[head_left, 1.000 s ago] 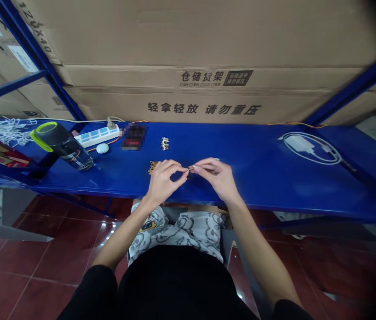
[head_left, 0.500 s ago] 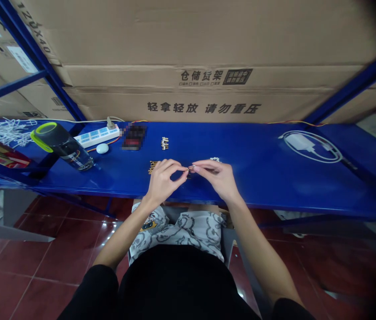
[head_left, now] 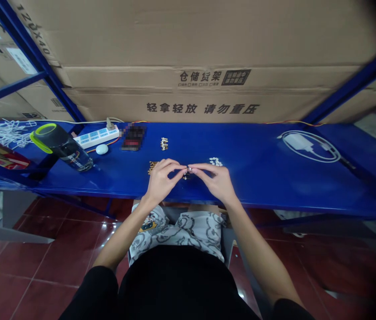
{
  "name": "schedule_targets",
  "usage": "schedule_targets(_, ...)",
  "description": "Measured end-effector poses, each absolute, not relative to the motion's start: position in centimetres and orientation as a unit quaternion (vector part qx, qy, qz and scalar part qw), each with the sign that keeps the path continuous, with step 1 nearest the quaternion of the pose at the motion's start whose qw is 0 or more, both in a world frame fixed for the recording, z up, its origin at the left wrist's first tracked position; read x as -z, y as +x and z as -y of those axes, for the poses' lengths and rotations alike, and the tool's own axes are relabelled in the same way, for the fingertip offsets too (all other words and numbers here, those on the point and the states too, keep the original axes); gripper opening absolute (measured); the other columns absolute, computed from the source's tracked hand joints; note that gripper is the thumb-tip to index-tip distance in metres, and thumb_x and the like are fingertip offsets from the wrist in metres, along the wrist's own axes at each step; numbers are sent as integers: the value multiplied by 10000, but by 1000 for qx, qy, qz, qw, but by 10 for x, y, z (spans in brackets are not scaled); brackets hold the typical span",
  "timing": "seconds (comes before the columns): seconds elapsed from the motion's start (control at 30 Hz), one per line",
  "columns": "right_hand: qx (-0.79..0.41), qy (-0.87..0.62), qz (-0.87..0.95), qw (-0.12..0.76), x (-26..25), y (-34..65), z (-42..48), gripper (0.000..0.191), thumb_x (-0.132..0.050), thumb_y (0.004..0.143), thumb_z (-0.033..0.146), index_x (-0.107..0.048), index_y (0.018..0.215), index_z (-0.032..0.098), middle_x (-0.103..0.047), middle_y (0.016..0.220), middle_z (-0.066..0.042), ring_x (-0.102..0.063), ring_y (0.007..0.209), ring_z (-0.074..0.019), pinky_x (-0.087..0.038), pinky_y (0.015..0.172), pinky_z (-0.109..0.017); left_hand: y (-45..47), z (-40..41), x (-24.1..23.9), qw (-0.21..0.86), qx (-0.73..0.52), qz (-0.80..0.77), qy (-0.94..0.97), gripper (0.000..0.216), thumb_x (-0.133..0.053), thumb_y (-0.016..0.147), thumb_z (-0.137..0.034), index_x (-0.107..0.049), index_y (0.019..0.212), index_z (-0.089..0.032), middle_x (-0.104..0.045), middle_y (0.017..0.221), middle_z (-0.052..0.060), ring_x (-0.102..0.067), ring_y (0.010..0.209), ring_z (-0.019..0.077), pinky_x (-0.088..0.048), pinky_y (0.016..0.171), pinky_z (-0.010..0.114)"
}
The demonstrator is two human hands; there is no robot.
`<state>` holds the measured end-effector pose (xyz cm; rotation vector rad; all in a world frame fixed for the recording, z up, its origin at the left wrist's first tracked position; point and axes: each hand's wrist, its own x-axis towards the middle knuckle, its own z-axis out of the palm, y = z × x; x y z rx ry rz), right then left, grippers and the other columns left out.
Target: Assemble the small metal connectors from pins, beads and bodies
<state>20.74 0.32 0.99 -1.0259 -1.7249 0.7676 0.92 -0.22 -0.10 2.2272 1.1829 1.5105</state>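
Observation:
My left hand (head_left: 161,181) is pinched, thumb against forefinger, over the front part of the blue table (head_left: 257,164). Facing it, my right hand (head_left: 218,183) makes a similar pinch, and the fingertips nearly meet. Between them is a tiny light-and-dark piece (head_left: 188,169), too small to name. Just below the fingertips lie small dark pieces (head_left: 185,177). Beside my left hand is a group of small brown pieces (head_left: 152,166), partly covered by it. Small white pieces (head_left: 215,162) lie behind my right hand. Farther back is a row of small white-and-brown pieces (head_left: 164,143).
To the left stand a dark bottle (head_left: 69,149) with a green lid loop, a white power strip (head_left: 97,137) and a white oval object (head_left: 102,149). A blurred dark object (head_left: 133,137) lies nearby. A charger with coiled cable (head_left: 299,143) lies right. Cardboard boxes (head_left: 207,40) back the table.
My right hand has shifted slightly down and left, exposing more of the white pieces. The tiny piece between the fingertips looks lighter now. My left hand has barely moved.

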Motion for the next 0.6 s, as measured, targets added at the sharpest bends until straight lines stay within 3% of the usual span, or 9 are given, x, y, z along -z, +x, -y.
schedule_targets(0.43,-231,-433,732,473,-6,206,-7,110,-712,889,337,-770,888,243,-792,909,-26,-727,847,-214,-571,832,-374,9,1,3,112,-481,-431,756,118,-695,947,-318,-780,972,-241,-752,949,18,-667,871,169,-495,856,342)
schedule_targets(0.6,-167,-422,765,457,-3,205,-9,148,-632,948,325,-765,946,259,-797,989,-31,-726,924,-224,-537,920,-408,9,1,1,94,-452,-467,754,95,-695,948,-284,-771,989,-244,-753,961,-1,-659,906,171,-494,918,352)
